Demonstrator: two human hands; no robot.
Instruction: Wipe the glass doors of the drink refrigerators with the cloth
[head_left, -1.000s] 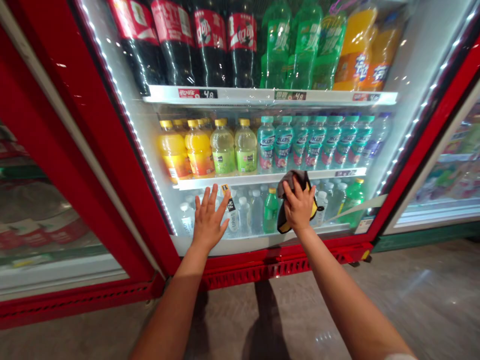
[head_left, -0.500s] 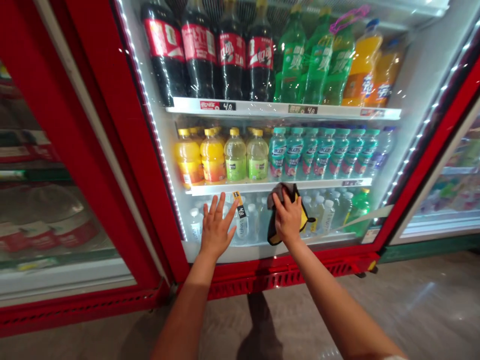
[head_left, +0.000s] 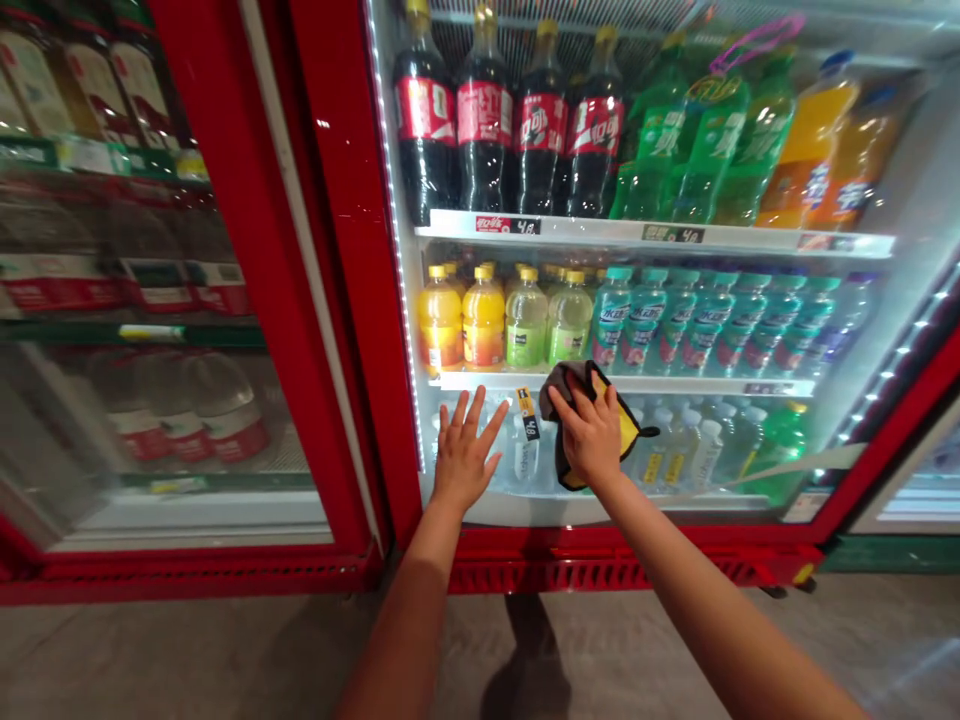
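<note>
My right hand (head_left: 592, 432) presses a grey and yellow cleaning cloth (head_left: 568, 465) against the glass door of a lit drinks fridge (head_left: 352, 260), its fingers spread over the fabric. The cloth has a black edge and a small loop sticking out to the right. Left of it, my left hand (head_left: 466, 452) is open with fingers spread, at the glass low on the door; whether the palm touches cannot be told. Between the hands is a black and yellow price tag (head_left: 528, 414). Behind the glass at hand height stand clear water bottles (head_left: 705, 452), partly hidden by my hands.
Higher shelves hold cola bottles (head_left: 486, 140), green soda bottles (head_left: 712, 140) and juice bottles (head_left: 439, 320). A second red-framed fridge (head_left: 225, 300) adjoins on the left. A red vented base (head_left: 547, 574) runs below the door, above the grey floor (head_left: 637, 650).
The view has turned left, showing more of the left fridge. Against the shelves, my right hand and the cloth have moved left; my left hand has shifted slightly left too.
</note>
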